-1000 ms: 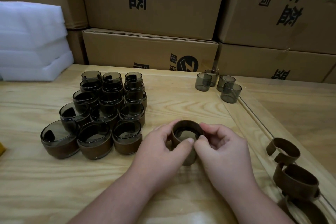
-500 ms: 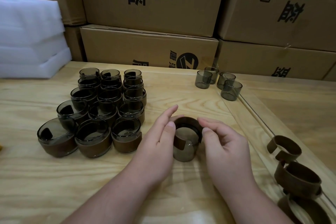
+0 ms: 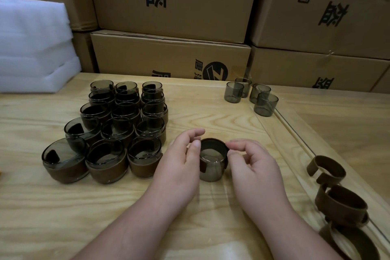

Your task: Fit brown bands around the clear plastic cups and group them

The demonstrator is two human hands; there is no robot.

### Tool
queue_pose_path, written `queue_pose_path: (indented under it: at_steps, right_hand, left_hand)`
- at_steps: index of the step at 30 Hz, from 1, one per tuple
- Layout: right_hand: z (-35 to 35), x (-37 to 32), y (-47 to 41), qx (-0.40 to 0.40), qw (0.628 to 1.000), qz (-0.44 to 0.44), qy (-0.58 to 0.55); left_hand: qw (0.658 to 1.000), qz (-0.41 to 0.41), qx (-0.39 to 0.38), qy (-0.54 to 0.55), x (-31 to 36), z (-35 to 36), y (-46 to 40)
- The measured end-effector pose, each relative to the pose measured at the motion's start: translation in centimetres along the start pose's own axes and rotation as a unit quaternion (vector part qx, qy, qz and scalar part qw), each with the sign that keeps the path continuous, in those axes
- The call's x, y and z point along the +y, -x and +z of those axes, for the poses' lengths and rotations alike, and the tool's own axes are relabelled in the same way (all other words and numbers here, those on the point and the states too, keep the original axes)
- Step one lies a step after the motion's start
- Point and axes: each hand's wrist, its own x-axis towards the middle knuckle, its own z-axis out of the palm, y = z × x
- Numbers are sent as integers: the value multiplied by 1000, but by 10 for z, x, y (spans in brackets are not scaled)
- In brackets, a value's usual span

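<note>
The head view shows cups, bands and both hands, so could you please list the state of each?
Cup between the hands: upright, band high around its rim, not seated.
Banded cups: grouped in rows, upright.
Bare cups: four, upright, unbanded.
Loose bands: unused, lying at the right.
Left hand: fingers touching the band.
Right hand: fingers pinching the band.

Materials and finishes
Cup between fingers: glossy smoky plastic; band: matt brown; counter: smooth grained wood; boxes: matt cardboard.
</note>
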Motion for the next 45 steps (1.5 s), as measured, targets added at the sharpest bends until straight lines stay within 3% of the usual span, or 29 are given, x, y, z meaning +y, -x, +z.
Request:
queue_pose_path:
  at_steps: [2, 7, 12, 15, 24, 33, 40, 45]
  right_hand:
    - [-3, 0, -2, 1, 1000, 14, 2]
    - [-4, -3, -2, -79, 994, 66, -26]
    - [-2, -2, -1, -50, 991, 68, -102]
    - [-5, -2, -2, -38, 985, 58, -160]
    - [0, -8, -7, -140, 914, 155, -348]
    - [-7, -11, -13, -184, 900, 200, -341]
    - [-7, -10, -10, -175, 896, 203, -354]
    - [-11, -15, -11, -170, 886, 214, -375]
  left_hand:
    - [1000, -6, -11, -15, -1, 0, -2]
    - [995, -45, -89, 19, 0, -5, -4]
    - [974, -101, -132, 154, 3, -7, -7]
    - [968, -84, -143, 189, -2, -6, -8]
    - [939, -90, -145, 298, -7, 3, -6]
    - [894, -97, -230, 372, -2, -4, -1]
    - [894, -98, -236, 369, 1, -3, 3]
    - [902, -46, -253, 348, -1, 1, 6]
